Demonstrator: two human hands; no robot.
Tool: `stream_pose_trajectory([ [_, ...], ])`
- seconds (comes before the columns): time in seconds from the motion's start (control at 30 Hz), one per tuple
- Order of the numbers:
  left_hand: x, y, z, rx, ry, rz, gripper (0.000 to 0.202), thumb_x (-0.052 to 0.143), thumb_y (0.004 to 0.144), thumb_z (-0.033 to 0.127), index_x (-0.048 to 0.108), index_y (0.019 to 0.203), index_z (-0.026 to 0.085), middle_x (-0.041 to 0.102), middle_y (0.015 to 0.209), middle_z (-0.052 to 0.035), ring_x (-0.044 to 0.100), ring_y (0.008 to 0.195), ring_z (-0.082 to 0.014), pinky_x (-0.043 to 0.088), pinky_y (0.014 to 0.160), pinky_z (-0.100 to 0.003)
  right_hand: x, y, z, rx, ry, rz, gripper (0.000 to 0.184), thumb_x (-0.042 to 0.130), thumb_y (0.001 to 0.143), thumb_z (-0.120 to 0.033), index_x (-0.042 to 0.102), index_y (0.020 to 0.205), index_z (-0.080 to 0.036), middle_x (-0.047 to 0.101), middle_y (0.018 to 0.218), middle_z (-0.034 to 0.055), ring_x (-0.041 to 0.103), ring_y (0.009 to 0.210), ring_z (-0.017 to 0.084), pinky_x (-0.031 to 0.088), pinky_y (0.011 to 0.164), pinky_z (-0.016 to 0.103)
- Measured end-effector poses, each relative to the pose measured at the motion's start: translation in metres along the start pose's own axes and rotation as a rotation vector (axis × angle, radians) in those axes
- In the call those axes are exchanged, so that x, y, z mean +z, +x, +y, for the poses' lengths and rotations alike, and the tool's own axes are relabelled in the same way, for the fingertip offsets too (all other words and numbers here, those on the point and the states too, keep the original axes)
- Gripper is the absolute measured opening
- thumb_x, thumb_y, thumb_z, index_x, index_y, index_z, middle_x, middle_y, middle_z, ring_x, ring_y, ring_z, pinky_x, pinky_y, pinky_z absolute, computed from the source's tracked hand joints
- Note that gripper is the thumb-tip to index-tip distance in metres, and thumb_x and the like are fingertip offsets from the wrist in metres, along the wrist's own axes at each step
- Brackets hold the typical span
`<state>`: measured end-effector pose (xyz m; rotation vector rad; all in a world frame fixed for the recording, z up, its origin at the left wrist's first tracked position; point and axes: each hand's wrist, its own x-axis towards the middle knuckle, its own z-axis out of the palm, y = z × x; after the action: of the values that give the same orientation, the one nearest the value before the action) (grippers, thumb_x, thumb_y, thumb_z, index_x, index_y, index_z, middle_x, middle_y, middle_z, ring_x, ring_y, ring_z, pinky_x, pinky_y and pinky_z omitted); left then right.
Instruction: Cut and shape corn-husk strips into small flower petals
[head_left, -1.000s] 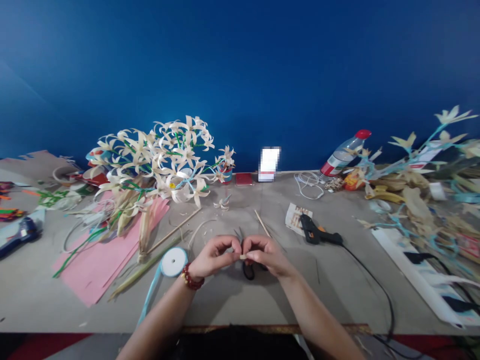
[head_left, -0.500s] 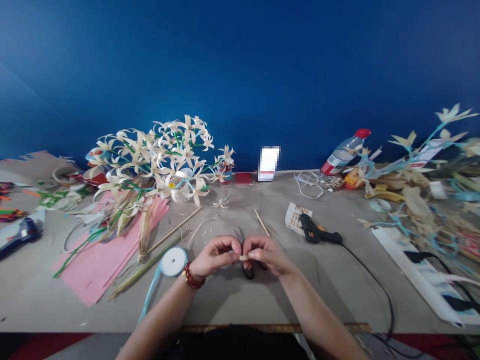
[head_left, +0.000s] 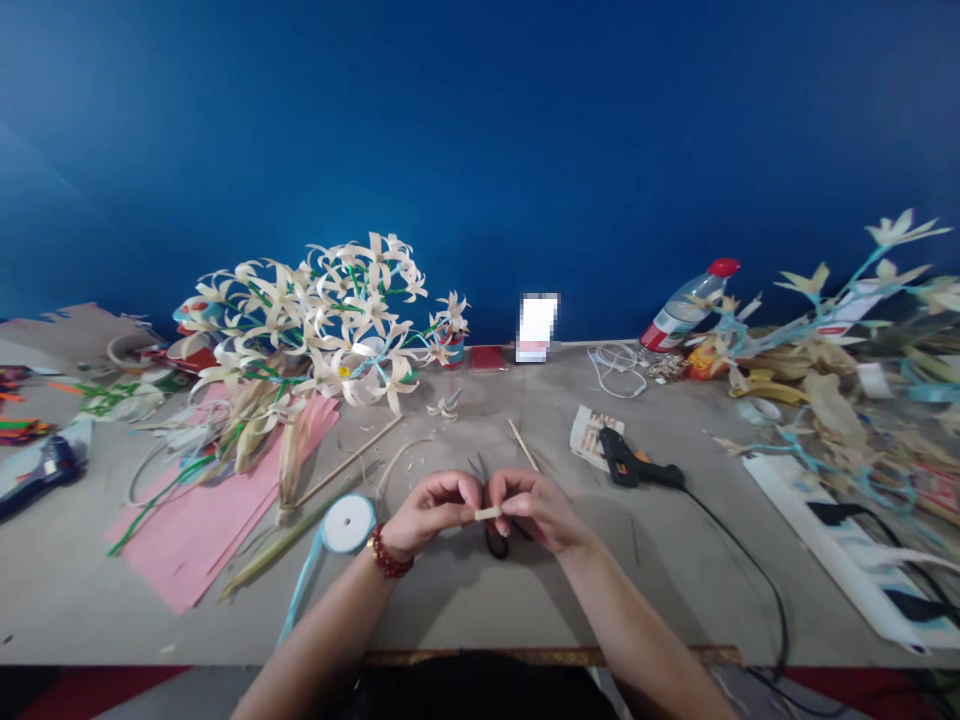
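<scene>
Between my two hands is a short, pale cream strip, perhaps dried husk; its exact material is too small to make out. My left hand pinches one end between thumb and fingers. The other end is pinched by my right hand. Beneath my hands lies a pair of dark-handled scissors, its blades pointing away from me and partly covered by my fingers. A roll of light blue ribbon rests just left of my left wrist, its tail trailing toward the table's front edge.
Cream artificial flowers stand at the back left, above pink paper sheets. On the right are a black glue gun with its cord, a white power strip and a leaning bottle. A lit phone stands against the wall.
My fingers have moved slightly apart, so more of the pale strip shows between them. Things on the table have stayed in place.
</scene>
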<state>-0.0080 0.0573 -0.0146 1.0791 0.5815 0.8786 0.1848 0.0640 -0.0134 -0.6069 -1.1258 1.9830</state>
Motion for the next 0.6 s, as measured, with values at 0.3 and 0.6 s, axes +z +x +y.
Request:
stream_pose_trajectory([
  [0.3,-0.0030,-0.0006,-0.0012,0.068,-0.019,0.037,0.024,0.075,0.073,0.035,0.062,0.071,0.015,0.055,0.064,-0.0015,0.051,0.064,-0.0154,0.040,0.065,-0.029,0.0045,0.0006,-0.0048,-0.060,-0.046,0.037,0.028,0.069,0.075,-0.044,0.061,0.075,-0.017,0.057,0.068,0.0000,0.054,0.059,0.013,0.045,0.056,0.025],
  [0.6,-0.0001,0.0007,-0.0019,0.059,-0.143,0.006,0.019,0.073,0.074,0.028,0.062,0.073,0.013,0.054,0.062,0.0002,0.048,0.061,-0.0122,0.038,0.064,-0.025,0.0068,-0.0001,-0.0031,-0.041,-0.027,0.062,0.023,0.077,0.073,-0.031,0.061,0.067,-0.016,0.056,0.056,-0.0036,0.052,0.052,0.010,0.041,0.053,0.021],
])
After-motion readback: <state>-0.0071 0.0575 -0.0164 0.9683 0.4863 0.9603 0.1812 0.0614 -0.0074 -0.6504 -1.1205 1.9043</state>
